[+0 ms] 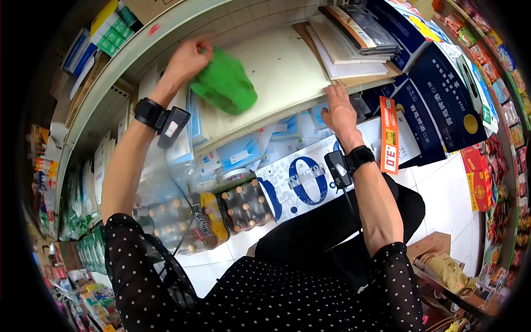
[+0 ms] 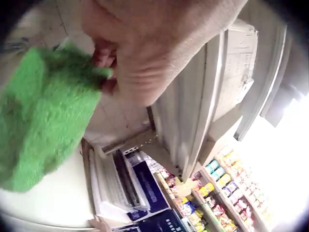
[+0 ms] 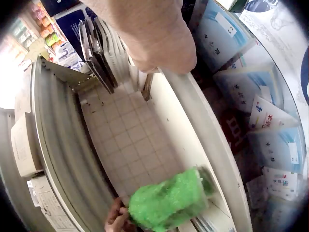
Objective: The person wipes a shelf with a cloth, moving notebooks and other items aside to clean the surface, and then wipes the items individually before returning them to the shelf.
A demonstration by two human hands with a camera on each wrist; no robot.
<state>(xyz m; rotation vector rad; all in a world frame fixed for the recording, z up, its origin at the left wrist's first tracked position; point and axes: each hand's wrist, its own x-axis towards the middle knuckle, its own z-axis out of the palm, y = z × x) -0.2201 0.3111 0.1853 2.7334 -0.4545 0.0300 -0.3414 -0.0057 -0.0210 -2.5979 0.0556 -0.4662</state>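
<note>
While my left hand (image 1: 189,60) is pinching the cloth (image 1: 225,84), my right hand (image 1: 342,114), fingers extended, is resting on the shelf edge (image 1: 276,115).

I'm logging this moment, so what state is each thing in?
Cloth: crumpled, held up
Left hand: pinching the cloth
Shelf: lightly specked
Right hand: open, resting on the shelf's edge
Books: stacked
Bottles: capped, packed together
</note>
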